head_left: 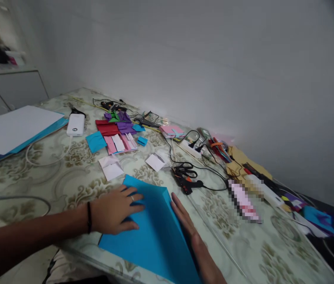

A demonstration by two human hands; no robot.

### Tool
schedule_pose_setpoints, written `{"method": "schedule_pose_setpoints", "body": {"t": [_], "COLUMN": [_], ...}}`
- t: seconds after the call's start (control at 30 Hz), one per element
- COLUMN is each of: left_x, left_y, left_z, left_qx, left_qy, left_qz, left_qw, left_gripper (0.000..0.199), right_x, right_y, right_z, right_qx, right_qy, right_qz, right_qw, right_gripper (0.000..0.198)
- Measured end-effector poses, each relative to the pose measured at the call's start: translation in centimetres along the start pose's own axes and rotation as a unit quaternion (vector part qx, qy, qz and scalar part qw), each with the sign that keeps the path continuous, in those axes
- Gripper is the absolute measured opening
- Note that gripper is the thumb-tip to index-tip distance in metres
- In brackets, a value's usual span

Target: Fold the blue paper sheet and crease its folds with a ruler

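Evidently the blue sheet (152,240) is part-folded, its raised flap (173,227) unflattened; left hand (112,211) rests on the sheet, fingers spread; right hand (198,242), fingers straight, backs the flap.

blue sheet (150,236): matt paper | power bank (75,124): smooth plastic

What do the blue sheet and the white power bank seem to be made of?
Blue sheet: probably paper or thin card, matte; it shows a straight fold and no shine. Power bank: likely plastic, fairly smooth; its white casing looks even.
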State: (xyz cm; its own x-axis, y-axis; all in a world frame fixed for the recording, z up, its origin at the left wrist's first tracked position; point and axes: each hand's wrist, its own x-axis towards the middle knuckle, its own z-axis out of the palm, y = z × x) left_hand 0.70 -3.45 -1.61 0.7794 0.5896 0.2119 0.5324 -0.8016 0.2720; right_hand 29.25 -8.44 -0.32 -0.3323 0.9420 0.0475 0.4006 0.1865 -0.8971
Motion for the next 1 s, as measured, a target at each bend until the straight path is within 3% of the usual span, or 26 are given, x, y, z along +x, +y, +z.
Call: {"method": "schedule_pose_setpoints", "body": {"t": [0.13, 0.3, 0.47, 0.63, 0.77, 0.87, 1.0], "left_x": [1.1, 2.0, 1.7, 1.5, 1.5, 1.2, 0.9], "left_y": [-2.3, -4.1, -3.4, -2.5, -2.4, -2.5, -2.7], "left_z": [-1.1, -0.7, -0.1, 0.2, 0.3, 0.3, -0.1], "left_qx": [-0.021, -0.154, -0.205, -0.166, -0.148, -0.170, -0.128], "left_qy": [-0.021, 0.016, 0.047, 0.019, 0.007, 0.014, 0.015], "left_qz": [0.050, 0.006, -0.110, -0.033, -0.043, -0.093, -0.041], "left_qw": [0.998, 0.988, 0.971, 0.985, 0.988, 0.981, 0.991], "left_gripper": [0.035, 0.015, 0.011, 0.056, 0.042, 0.029, 0.047], "right_x": [2.3, 5.4, 7.0, 6.9, 6.4, 6.2, 6.1], "right_y": [0.6, 2.5, 2.7, 2.6, 3.6, 4.2, 4.2], "right_z": [0.9, 3.0, 3.1, 2.3, 1.2, 0.3, 0.2], "right_qx": [-0.157, -0.278, -0.271, -0.205, -0.214, -0.264, -0.262], "right_qy": [-0.088, -0.042, 0.013, 0.023, 0.021, 0.021, 0.034], "right_qz": [-0.066, -0.117, -0.096, -0.118, -0.178, -0.156, -0.130], "right_qw": [0.981, 0.952, 0.958, 0.971, 0.960, 0.952, 0.956], "right_gripper": [0.054, 0.064, 0.062, 0.061, 0.063, 0.065, 0.063]}}
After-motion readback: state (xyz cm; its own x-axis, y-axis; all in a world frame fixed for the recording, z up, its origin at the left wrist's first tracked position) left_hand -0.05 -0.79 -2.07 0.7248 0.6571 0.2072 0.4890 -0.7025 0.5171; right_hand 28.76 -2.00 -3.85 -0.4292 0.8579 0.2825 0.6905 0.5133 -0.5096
